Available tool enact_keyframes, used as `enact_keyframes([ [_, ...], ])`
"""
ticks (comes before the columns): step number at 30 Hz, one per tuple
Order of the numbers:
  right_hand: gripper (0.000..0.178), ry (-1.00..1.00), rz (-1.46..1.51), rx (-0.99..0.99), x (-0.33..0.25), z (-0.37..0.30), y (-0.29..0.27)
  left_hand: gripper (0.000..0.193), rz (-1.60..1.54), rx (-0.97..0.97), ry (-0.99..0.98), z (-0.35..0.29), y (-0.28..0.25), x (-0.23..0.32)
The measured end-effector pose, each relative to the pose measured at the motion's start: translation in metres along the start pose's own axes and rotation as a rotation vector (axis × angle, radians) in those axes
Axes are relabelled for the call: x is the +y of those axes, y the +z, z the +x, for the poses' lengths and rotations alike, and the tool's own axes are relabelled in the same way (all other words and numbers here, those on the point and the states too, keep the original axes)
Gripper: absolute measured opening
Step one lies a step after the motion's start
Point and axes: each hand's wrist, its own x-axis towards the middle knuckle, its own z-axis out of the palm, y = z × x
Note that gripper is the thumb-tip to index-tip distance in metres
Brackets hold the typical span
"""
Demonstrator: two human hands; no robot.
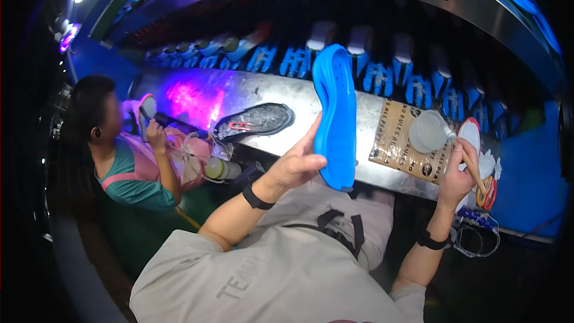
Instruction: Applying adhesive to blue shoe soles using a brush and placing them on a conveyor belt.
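My left hand point(299, 160) grips a bright blue shoe sole point(338, 125), held upright above the bench with the thumb on its near edge. Part of the fingers is hidden behind the sole. On the right, my right hand point(456, 173) is closed round a brush point(474, 168) with a wooden handle. The brush's pale head is at the rim of a round whitish bowl point(423, 133), which stands on a printed brown cardboard sheet point(388, 134). Just beyond the right hand lies a white sole with a red rim point(470, 131).
A dark shoe point(263, 121) lies on the metal bench point(293, 93). Behind it runs a row of shoes on blue holders point(376, 78). At left, another person point(134, 164) works on a shoe part. Orange-red loop handles point(491, 192) and a coiled blue hose point(476, 220) are at right.
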Motion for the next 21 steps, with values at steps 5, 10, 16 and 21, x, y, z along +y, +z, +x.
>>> enact_keyframes([
  [5, 0.013, 0.032, 0.113, -0.167, -0.012, 0.003, 0.018, 0.109, -0.067, -0.019, -0.013, 0.004, 0.004, -0.007],
  [10, 0.014, 0.097, 0.443, -0.329, -0.062, -0.038, 0.022, 0.109, -0.068, -0.059, 0.005, -0.016, 0.005, -0.019],
  [16, 0.012, 0.028, 0.452, -0.411, -0.093, -0.049, 0.03, 0.109, -0.099, -0.066, -0.011, -0.049, 0.015, -0.025],
  [21, 0.012, -0.081, 0.393, -0.406, -0.105, -0.046, 0.04, 0.108, -0.051, -0.128, -0.009, -0.055, 0.018, -0.016],
])
